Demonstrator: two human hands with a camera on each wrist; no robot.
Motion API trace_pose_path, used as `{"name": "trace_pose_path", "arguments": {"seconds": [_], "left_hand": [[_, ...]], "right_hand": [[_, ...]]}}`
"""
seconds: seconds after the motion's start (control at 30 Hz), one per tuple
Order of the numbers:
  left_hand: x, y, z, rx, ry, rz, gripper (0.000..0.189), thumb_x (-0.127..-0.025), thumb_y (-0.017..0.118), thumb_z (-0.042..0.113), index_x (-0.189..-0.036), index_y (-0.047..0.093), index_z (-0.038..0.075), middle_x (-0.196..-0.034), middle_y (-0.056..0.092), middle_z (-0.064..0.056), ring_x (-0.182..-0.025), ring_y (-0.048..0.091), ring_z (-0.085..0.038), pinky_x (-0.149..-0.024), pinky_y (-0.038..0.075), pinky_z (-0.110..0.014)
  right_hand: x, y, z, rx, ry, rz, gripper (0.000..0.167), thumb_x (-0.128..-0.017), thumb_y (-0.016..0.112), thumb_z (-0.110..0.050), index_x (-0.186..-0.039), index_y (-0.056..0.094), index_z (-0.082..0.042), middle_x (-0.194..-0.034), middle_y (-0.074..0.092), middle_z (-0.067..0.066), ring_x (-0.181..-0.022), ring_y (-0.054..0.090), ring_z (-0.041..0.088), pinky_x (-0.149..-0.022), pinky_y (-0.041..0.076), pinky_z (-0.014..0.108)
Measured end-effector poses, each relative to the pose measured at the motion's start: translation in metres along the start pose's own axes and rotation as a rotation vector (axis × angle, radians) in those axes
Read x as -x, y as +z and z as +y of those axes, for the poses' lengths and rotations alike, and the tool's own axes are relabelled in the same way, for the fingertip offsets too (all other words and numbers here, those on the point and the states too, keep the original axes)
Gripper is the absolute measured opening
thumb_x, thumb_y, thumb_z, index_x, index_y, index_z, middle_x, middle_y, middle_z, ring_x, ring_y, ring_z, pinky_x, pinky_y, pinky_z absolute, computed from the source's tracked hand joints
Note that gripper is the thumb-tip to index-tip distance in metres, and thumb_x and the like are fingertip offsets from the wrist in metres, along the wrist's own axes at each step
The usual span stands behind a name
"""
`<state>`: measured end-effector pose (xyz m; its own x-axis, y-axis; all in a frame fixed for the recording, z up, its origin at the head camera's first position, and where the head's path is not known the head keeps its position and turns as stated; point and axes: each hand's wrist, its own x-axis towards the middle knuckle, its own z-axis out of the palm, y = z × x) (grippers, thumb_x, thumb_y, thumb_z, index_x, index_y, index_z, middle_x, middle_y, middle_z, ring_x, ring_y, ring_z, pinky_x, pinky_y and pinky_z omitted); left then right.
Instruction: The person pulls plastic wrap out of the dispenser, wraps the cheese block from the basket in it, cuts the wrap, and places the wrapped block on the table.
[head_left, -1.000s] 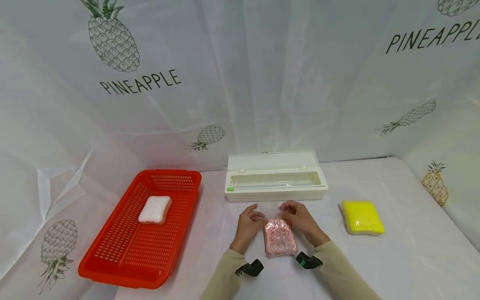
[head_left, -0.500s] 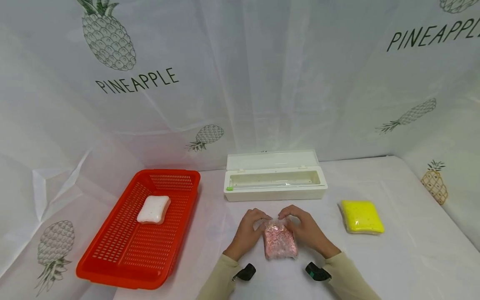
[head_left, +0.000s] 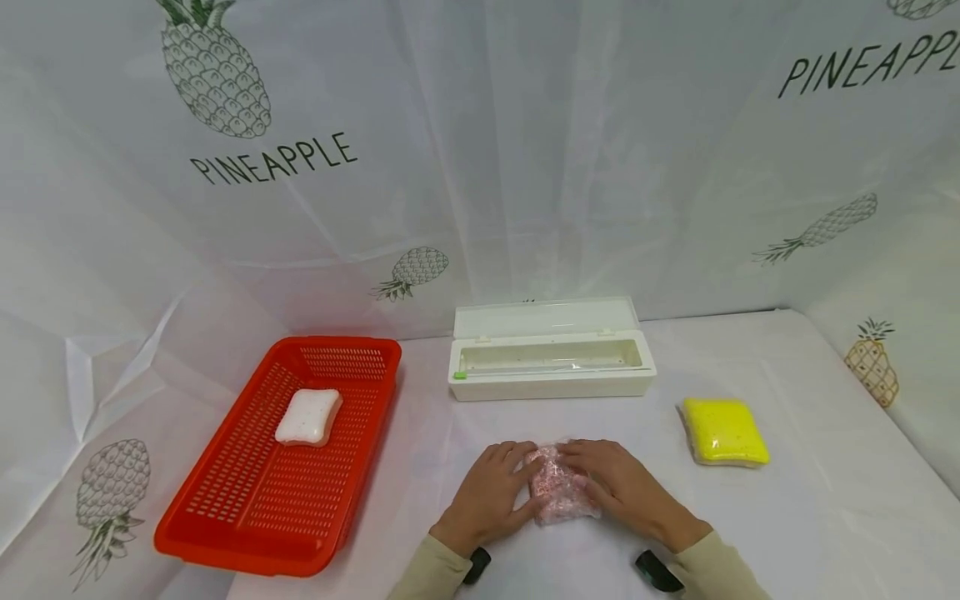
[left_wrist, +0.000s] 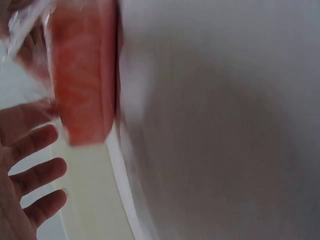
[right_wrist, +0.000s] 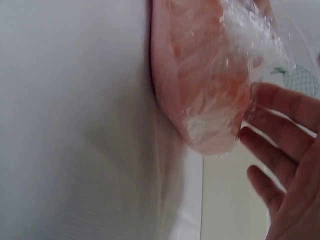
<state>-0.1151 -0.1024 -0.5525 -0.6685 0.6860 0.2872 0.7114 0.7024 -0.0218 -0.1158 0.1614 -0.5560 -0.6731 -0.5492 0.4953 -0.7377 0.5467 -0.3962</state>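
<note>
Pink square block wrapped in crinkled clear plastic film (head_left: 561, 496), lying flat on the white-covered bench (head_left: 817, 525), in front of the long white plastic dispenser box with raised lid (head_left: 551, 386) and apart from it; flanked by both hands rather than lifted, probably to steady it and smooth the loose film against its sides; wrinkled on top, with film bunched highest in the right wrist view; left hand (head_left: 491, 493) at the near left of the dispenser box's middle, wide in its grip, with fingers loosely spread beside the block's left edge; right hand (head_left: 621, 485) opposite, grip likewise wide, with fingertips touching the film; curled around nothing on either side; cannot tell the firmness of the touch; left of the dispenser box, and reaching well nearer than it, red perforated plastic basket (head_left: 362, 487), with a white rounded square block (head_left: 307, 417) inside, perhaps kept there clear of the handling; right of the dispenser box, and a little nearer, yellow glossy cushion-shaped block (head_left: 725, 431), likely set aside to leave room for both hands; at the dispenser box's left front end, small green tab (head_left: 460, 376); behind, white pineapple-printed cloth backdrop (head_left: 540, 167), hung perhaps as a screen.
</note>
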Motion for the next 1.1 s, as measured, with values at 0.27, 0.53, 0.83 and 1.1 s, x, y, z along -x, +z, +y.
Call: {"name": "trace_pose_path", "arguments": {"seconds": [0.27, 0.53, 0.83, 1.1], "left_hand": [[-0.003, -0.003, 0.029, -0.147, -0.083, -0.093, 0.047, -0.104, 0.06, 0.052, -0.131, 0.071, 0.015, -0.128, 0.061, 0.0, -0.117, 0.057, -0.018, -0.1, 0.048, -0.036], [-0.005, -0.002, 0.039, -0.224, -0.08, -0.006, 0.039, -0.098, 0.074, 0.045, -0.124, 0.074, 0.016, -0.115, 0.071, 0.002, -0.109, 0.062, -0.016, -0.096, 0.05, -0.033], [-0.008, 0.003, 0.048, -0.275, -0.061, 0.074, 0.035, -0.086, 0.086, 0.045, -0.109, 0.081, 0.019, -0.11, 0.07, 0.0, -0.105, 0.065, -0.018, -0.091, 0.052, -0.033], [-0.005, 0.005, 0.05, -0.248, -0.099, 0.027, 0.035, -0.09, 0.084, 0.043, -0.115, 0.08, 0.019, -0.112, 0.061, 0.001, -0.107, 0.057, -0.017, -0.092, 0.05, -0.031]], "right_hand": [[0.004, 0.005, -0.009, 0.09, 0.082, -0.059, 0.035, -0.096, 0.075, -0.019, -0.13, 0.073, -0.012, -0.137, 0.071, -0.001, -0.127, 0.064, 0.024, -0.106, 0.044, 0.046], [0.0, 0.012, -0.014, 0.202, 0.049, -0.002, 0.039, -0.086, 0.084, -0.011, -0.124, 0.075, -0.008, -0.123, 0.076, 0.003, -0.116, 0.069, 0.022, -0.102, 0.048, 0.047], [-0.005, 0.016, -0.017, 0.304, -0.017, 0.061, 0.054, -0.068, 0.095, -0.005, -0.117, 0.073, -0.009, -0.13, 0.07, 0.007, -0.116, 0.066, 0.026, -0.101, 0.048, 0.045], [-0.004, 0.021, -0.011, 0.264, -0.042, 0.121, 0.025, -0.072, 0.091, -0.004, -0.094, 0.081, -0.011, -0.108, 0.076, 0.0, -0.102, 0.071, 0.018, -0.099, 0.048, 0.045]]}}
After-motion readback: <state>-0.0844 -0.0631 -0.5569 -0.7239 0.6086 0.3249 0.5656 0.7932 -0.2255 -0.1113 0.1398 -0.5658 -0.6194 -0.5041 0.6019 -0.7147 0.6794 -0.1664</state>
